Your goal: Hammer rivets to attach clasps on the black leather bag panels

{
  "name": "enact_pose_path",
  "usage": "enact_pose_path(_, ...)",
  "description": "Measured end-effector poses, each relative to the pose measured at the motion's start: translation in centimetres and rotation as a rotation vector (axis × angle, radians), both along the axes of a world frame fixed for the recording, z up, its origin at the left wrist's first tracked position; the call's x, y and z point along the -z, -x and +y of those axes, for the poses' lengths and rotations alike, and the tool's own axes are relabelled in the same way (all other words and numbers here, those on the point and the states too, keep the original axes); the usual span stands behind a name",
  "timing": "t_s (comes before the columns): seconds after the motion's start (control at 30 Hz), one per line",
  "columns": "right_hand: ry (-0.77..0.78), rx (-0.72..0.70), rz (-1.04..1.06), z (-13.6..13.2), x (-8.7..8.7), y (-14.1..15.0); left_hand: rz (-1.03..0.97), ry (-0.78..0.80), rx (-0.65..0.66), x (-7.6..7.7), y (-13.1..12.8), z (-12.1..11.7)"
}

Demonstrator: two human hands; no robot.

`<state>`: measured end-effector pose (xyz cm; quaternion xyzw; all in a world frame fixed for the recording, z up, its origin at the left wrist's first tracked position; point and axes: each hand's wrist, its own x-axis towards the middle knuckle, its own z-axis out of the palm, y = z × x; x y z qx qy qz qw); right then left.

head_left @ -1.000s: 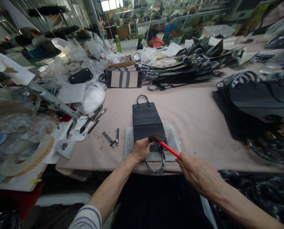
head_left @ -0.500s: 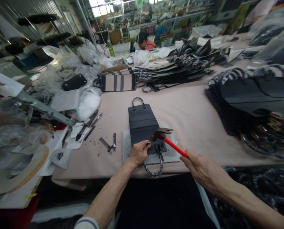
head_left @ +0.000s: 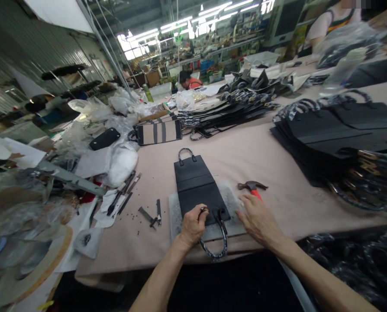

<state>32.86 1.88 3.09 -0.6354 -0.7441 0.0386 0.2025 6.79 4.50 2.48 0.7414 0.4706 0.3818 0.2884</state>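
A black leather bag panel [head_left: 195,177] lies flat on a grey slab [head_left: 175,212], with a wrapped handle at each end. My left hand [head_left: 193,223] is closed in a pinch over the panel's near end, beside the near handle [head_left: 224,242]. A small metallic end shows at its fingertips; its kind I cannot make out. To the right, a claw hammer [head_left: 252,186] with a red handle lies on the table. My right hand [head_left: 260,221] is beside it, fingers apart, covering the lower part of the handle.
Left of the slab lie a small metal tool [head_left: 147,216], a dark strip [head_left: 159,211] and scattered bits. Stacked black panels with handles [head_left: 349,130] fill the right side. A striped bag piece [head_left: 159,131] and more panels lie behind. Plastic bags [head_left: 124,162] crowd the left.
The hammer has gone from my right hand's grip above the panel to the table on the right, and that hand has let go. My left hand keeps its pinch. The view has tilted up.
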Motion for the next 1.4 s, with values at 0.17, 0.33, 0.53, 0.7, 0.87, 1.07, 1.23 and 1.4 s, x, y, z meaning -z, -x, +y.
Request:
enact_pose_path(0.17, 0.04, -0.191, 0.097, 0.1, 0.3, 7.5, 0.051, -0.013, -0.004, 0.0, 0.1, 0.1)
enact_pose_path(0.33, 0.08, -0.179, 0.137, -0.3, 1.8, 8.2, 0.132, -0.02, 0.11, 0.4, 0.1, 0.6)
enact_pose_path(0.53, 0.096, -0.172, 0.138, -0.1, 1.9, 7.9, -0.429, 0.323, -0.412, 0.2, -0.4, 2.2)
enact_pose_path(0.7, 0.104, -0.171, 0.132, 0.0, 1.8, 8.0, -0.384, 0.321, -0.465, -1.8, 2.4, 3.6)
enact_pose_path(0.87, 0.061, -0.134, 0.169, -1.3, 1.3, 7.9, 0.139, 0.209, -0.726, -2.2, 8.0, 5.2)
enact_pose_path(1.07, 0.17, 0.081, 0.08, -3.6, -0.6, 7.5, 0.494, 0.311, -0.695, -1.0, 10.4, 5.2)
enact_pose_path(1.23, 0.218, 0.155, 0.258, -5.6, -1.0, 5.7, 0.488, 0.139, -0.594, -1.4, 7.9, 4.4)
enact_pose_path(1.4, 0.118, 0.13, 0.58, -8.5, -2.2, 3.7, 0.286, 0.083, -0.519, -1.3, 4.8, 1.8)
